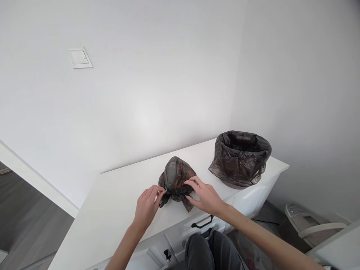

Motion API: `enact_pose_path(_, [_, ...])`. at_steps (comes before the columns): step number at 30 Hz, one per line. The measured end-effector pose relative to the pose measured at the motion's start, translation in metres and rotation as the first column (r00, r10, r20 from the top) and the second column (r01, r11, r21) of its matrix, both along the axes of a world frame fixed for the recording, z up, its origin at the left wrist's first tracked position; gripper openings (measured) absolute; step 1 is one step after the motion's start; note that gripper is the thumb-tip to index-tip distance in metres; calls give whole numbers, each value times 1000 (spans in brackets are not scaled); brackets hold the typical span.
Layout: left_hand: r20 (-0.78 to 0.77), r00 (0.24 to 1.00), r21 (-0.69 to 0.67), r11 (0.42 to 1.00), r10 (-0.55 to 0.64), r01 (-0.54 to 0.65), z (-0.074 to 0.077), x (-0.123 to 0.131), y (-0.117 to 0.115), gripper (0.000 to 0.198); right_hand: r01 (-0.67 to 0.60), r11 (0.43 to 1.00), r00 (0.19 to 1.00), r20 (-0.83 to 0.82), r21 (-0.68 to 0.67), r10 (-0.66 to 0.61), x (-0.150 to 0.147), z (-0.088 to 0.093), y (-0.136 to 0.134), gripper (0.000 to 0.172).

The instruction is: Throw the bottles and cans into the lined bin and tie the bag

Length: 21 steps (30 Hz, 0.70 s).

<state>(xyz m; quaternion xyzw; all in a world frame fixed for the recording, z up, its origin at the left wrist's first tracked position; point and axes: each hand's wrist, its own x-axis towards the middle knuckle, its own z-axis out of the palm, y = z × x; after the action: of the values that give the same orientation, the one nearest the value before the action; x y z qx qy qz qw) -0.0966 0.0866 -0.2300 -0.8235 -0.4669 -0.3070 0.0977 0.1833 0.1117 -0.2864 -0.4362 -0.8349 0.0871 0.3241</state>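
A small dark translucent plastic bag (pixel 176 174), filled with things too blurred to name, lies on the white cabinet top (pixel 118 202). Its gathered, twisted end faces me. My left hand (pixel 149 204) pinches the bag's gathered plastic at the left side, thumb and forefinger together. At the right side of the same bag is my right hand (pixel 204 197), its thumb and fingers apart around the loose plastic, touching the bag's edge.
A bin lined with a black bag (pixel 239 165) stands on the cabinet's right end. Drawers with black handles (pixel 202 223) face my knees. A light switch (pixel 80 58) is on the wall. A pale appliance (pixel 309 223) stands at the lower right.
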Motion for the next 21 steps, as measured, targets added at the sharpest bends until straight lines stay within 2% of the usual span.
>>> enact_pose_path(2, [42, 999, -21, 1000, 9, -8, 2, 6, 0, 19, -4, 998, 998, 64, 64, 0, -13, 7, 2, 41])
enact_pose_path(5, [88, 996, -29, 999, 29, -26, 2, 13, -4, 18, -6, 993, 991, 131, 118, -9, -31, 20, 7, 15])
enact_pose_path(6, [94, 995, -16, 999, 37, -35, 0, 15, -6, 17, -4, 993, 990, 138, 118, -12, -34, 24, 8, 13])
enact_pose_path(9, [58, 998, 75, 996, 37, -41, -10, 20, -17, 14, 5, 997, 995, 101, 81, -13, -40, 33, 10, 20])
enact_pose_path(13, [-70, 994, 142, 987, 84, -73, -27, 27, -26, 14, -10, 1000, 999, -39, -1, 10, -38, 39, 5, 18])
enact_pose_path(17, [-71, 975, 154, 968, 211, -198, -37, 34, -19, 20, -59, 996, 987, -154, -62, 49, -36, 43, -2, 17])
enact_pose_path(21, [-43, 967, 127, 962, 249, -242, -41, 39, -7, 15, -79, 992, 971, -234, -95, 55, -34, 49, -8, 17])
